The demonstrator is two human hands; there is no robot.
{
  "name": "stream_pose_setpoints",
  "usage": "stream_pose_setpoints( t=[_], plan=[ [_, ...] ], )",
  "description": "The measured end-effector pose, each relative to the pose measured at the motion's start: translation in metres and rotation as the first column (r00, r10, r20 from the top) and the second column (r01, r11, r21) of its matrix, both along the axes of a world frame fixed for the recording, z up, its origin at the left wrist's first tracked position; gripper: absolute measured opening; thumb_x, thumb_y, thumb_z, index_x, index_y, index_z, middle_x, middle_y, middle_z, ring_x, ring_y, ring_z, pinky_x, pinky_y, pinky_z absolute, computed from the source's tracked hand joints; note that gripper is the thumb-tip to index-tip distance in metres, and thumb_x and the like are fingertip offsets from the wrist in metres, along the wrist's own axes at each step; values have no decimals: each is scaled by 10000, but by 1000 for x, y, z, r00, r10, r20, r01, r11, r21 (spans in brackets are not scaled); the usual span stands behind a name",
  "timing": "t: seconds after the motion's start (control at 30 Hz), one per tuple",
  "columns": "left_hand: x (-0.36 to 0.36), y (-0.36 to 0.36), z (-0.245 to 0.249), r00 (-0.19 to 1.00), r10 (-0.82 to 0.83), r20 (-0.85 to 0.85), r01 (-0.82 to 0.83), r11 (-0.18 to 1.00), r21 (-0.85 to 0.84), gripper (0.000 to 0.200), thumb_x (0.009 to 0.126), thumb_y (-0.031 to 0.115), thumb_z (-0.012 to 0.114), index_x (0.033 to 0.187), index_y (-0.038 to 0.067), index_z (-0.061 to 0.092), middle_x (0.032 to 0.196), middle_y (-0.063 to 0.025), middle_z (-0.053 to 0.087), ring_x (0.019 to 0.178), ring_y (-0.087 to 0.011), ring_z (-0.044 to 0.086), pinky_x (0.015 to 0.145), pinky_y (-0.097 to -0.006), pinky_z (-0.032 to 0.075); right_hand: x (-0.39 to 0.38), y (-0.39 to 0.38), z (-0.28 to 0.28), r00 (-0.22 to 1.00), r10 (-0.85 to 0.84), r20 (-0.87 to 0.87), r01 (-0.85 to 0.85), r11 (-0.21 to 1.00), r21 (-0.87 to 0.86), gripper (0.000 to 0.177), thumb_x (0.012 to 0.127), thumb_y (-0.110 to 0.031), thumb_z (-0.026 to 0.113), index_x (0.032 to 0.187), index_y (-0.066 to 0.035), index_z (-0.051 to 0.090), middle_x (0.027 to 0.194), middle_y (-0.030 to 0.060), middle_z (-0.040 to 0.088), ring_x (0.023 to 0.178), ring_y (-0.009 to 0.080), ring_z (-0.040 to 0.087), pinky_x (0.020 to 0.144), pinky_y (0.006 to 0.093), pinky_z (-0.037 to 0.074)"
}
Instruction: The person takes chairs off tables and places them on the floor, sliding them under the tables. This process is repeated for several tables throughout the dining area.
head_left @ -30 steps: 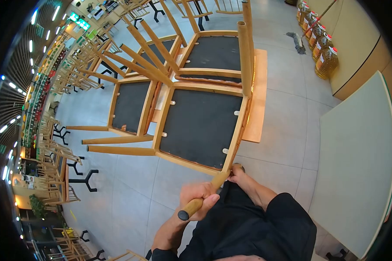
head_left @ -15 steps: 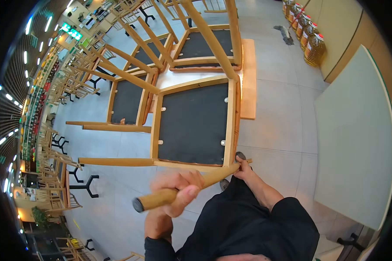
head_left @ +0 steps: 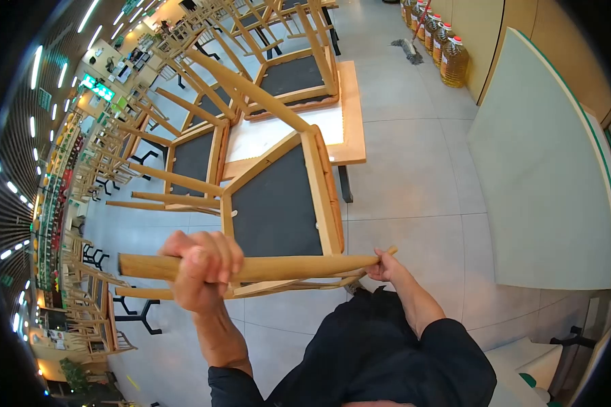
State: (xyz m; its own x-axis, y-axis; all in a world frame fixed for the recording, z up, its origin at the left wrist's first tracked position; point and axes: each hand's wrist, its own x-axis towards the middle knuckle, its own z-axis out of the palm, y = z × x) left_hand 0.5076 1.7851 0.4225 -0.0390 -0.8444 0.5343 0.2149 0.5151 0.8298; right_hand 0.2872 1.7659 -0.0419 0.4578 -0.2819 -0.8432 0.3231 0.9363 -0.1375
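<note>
Bright, even ceiling strips [head_left: 88,15]; soft shadows | heavy fisheye; black vignette edges

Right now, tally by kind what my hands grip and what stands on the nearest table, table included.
Light wooden chair with black seat underside, gripped by left hand and right hand: 1
White-topped, wood-edged table: 1
Matching upturned chairs on that table: 3
Total: 5
</note>
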Motion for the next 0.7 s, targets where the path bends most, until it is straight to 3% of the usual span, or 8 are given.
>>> stream_pose_setpoints(
  t=[0.1, 0.23, 0.3, 0.33, 0.4, 0.47, 0.53, 0.7],
  plan=[
    [-10, 17, 15, 999, 25, -25, -25, 1000, 0, 240, 839, 79, 398, 613, 93, 322, 472, -12, 340, 400, -99, 355, 402, -258, 351, -36, 36, -3, 965, 239, -113, -248, 966, -77, 615, 745, -642, 426, 846, -40, 503, 746, 106, 582, 621, 220, 577, 629, 346, 467],
    [-25, 33, 28, 997, 15, -76, -13, 999, 33, 240, 845, 80, 383, 620, 106, 305, 487, -2, 321, 407, -91, 333, 402, -235, 342, -62, 91, 17, 934, 310, -176, -332, 936, -113, 691, 692, -703, 428, 886, -46, 523, 783, 123, 573, 573, 232, 570, 628, 374, 463],
    [-32, 38, 31, 999, -22, -47, 23, 1000, 12, 242, 846, 72, 385, 621, 108, 303, 490, 0, 315, 410, -89, 323, 407, -238, 335, -69, 108, 31, 797, 414, -439, -483, 874, -53, 745, 669, -709, 458, 980, -34, 510, 840, 137, 565, 630, 234, 578, 591, 368, 449],
    [-32, 41, 32, 999, -23, -45, 24, 1000, 11, 242, 846, 72, 385, 621, 108, 303, 490, 0, 315, 410, -89, 323, 407, -238, 335, -69, 116, 28, 799, 413, -438, -482, 874, -55, 745, 669, -709, 458, 980, -34, 510, 840, 137, 565, 630, 234, 578, 591, 368, 449],
    [-33, 46, 30, 995, 65, -69, -62, 997, 43, 244, 848, 78, 395, 623, 107, 309, 491, 1, 317, 418, -92, 330, 415, -243, 338, -68, 128, 18, 917, 214, -337, -311, 912, -268, 794, 632, -734, 473, 1038, -53, 488, 901, 126, 549, 731, 244, 569, 644, 366, 436],
    [-22, 56, 28, 996, 58, -63, -55, 998, 37, 250, 850, 80, 400, 620, 109, 308, 492, 4, 310, 427, -94, 327, 426, -238, 336, -63, 126, 3, 955, 57, -290, -149, 940, -308, 664, 669, -639, 554, 1011, -73, 493, 927, 98, 540, 805, 230, 551, 719, 353, 420],
    [-6, 73, 24, 981, 134, -143, -130, 991, 35, 250, 853, 75, 397, 620, 109, 314, 493, 12, 301, 431, -92, 317, 428, -234, 323, -65, 128, 1, 934, -356, 27, 348, 890, -296, 466, 711, -467, 635, 948, -88, 505, 866, 71, 546, 805, 207, 552, 752, 336, 410],
    [66, 118, 4, 961, 196, -194, -199, 980, 6, 263, 868, 86, 388, 611, 109, 335, 492, 19, 302, 430, -86, 305, 428, -233, 311, -108, 100, 21, 934, -228, 276, 340, 809, -479, 291, 721, -244, 666, 897, -78, 503, 787, 54, 552, 740, 208, 572, 719, 360, 456]
  ],
)
